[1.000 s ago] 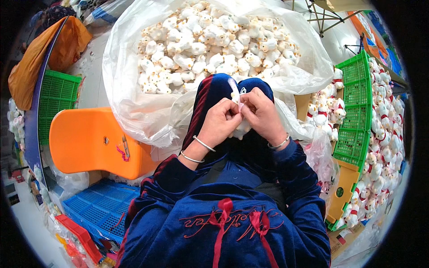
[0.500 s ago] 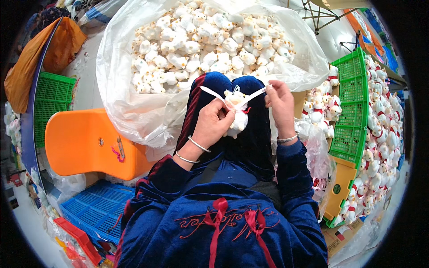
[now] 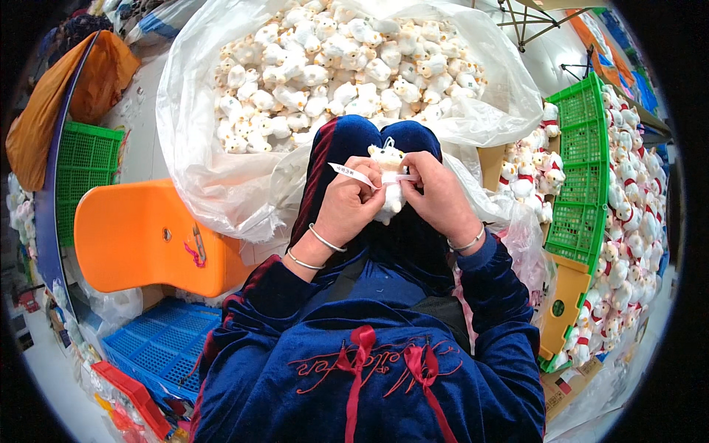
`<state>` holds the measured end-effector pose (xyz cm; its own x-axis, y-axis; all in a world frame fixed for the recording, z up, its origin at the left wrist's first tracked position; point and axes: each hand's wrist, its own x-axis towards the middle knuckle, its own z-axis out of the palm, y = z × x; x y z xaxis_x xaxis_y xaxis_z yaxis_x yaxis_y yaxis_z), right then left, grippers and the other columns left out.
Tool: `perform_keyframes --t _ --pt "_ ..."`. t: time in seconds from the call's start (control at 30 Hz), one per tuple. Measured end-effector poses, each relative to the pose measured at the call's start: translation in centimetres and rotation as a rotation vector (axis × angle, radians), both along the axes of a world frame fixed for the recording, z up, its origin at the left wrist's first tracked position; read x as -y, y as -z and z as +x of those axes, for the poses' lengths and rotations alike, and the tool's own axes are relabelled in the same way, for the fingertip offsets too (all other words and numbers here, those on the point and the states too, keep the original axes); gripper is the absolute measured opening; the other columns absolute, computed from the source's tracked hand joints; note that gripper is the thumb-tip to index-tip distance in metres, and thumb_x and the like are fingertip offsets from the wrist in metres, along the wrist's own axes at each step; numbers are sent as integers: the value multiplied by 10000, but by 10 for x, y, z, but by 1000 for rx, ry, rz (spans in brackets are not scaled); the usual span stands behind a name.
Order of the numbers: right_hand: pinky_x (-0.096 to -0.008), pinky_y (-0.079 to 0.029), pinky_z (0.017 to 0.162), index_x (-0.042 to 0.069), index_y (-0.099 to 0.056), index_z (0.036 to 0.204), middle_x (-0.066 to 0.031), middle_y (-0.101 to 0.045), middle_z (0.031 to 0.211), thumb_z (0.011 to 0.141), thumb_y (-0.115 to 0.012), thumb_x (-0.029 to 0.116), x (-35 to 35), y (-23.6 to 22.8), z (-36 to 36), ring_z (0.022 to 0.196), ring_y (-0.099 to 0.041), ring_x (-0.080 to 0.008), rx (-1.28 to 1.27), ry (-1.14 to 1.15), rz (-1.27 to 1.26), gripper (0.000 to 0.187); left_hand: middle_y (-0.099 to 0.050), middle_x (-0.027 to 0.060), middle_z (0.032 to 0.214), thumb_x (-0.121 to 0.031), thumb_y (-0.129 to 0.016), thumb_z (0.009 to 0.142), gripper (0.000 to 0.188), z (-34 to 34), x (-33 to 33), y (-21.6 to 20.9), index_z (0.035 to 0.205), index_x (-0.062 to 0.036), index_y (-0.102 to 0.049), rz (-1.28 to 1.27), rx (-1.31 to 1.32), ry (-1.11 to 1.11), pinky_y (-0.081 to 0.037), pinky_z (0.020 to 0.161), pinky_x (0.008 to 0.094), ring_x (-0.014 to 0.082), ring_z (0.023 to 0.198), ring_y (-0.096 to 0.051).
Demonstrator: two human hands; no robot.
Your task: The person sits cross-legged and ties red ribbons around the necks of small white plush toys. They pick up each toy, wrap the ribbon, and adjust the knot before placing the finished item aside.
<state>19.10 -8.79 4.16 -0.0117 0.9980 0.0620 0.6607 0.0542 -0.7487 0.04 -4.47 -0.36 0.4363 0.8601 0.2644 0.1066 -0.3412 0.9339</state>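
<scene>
A small white plush toy (image 3: 387,156) with a tan patch on its head and a hanging loop rests upright between my knees. Around its neck runs a printed white ribbon (image 3: 353,174), one end sticking out to the left over my fingers. My left hand (image 3: 352,199) is closed at the toy's left side, pinching the ribbon between thumb and fingers. On the other side my right hand (image 3: 441,196) pinches the ribbon's right part close to the neck. Fingers cover part of the toy's body.
Ahead of my knees lies a big clear plastic bag (image 3: 188,111) full of similar white plush toys (image 3: 347,66). An orange chair (image 3: 133,236) holding a small tool stands left, by a blue crate (image 3: 159,343). At right, green crates (image 3: 576,177) adjoin toys with red neckbands (image 3: 628,221).
My right hand has moved left and down, from the stretched-out ribbon end to beside the toy's neck. The left hand stays at the toy, and the ribbon's left end now droops more.
</scene>
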Motion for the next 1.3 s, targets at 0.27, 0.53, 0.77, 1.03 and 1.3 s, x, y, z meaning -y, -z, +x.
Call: perform_keyframes --t 0.27,0.53,0.77,1.03,1.3 --pt "-448 -523 708 66 -663 1066 -161 -640 925 876 -694 82 -9 -11 6 846 -655 -365 69 -140 3 193 -628 119 1028 -8 -721 887 139 -2 -3 6 893 -33 -585 76 -22 52 -514 707 311 218 810 -634" --pt "-422 -532 707 64 -712 1061 -157 -648 883 909 -685 107 -16 -16 5 844 -669 -367 124 -235 17 160 -633 127 985 -18 -702 901 151 -1 -1 12 906 -9 -551 55 -21 0 -512 746 335 238 836 -631" --pt "-424 -545 706 29 -737 974 -179 -711 885 898 -702 142 -16 -2 1 807 -698 -371 -8 -162 -11 141 -630 110 978 -52 -677 936 146 0 -3 5 910 -17 -538 20 -37 -11 -495 715 313 204 802 -610" --pt "-433 -552 707 32 -740 965 -186 -712 859 903 -690 163 -16 -10 -3 806 -705 -368 109 -129 -67 154 -658 92 987 -90 -749 891 191 -4 -8 -6 1049 -25 -664 -88 -87 47 -509 699 309 186 770 -625" --pt "-428 -553 706 28 -745 961 -190 -719 871 906 -687 158 -18 -9 -2 811 -708 -374 66 -129 -104 153 -712 122 1012 -57 -733 876 191 -4 -14 -2 1066 -40 -741 64 -37 58 -555 830 351 261 932 -691"
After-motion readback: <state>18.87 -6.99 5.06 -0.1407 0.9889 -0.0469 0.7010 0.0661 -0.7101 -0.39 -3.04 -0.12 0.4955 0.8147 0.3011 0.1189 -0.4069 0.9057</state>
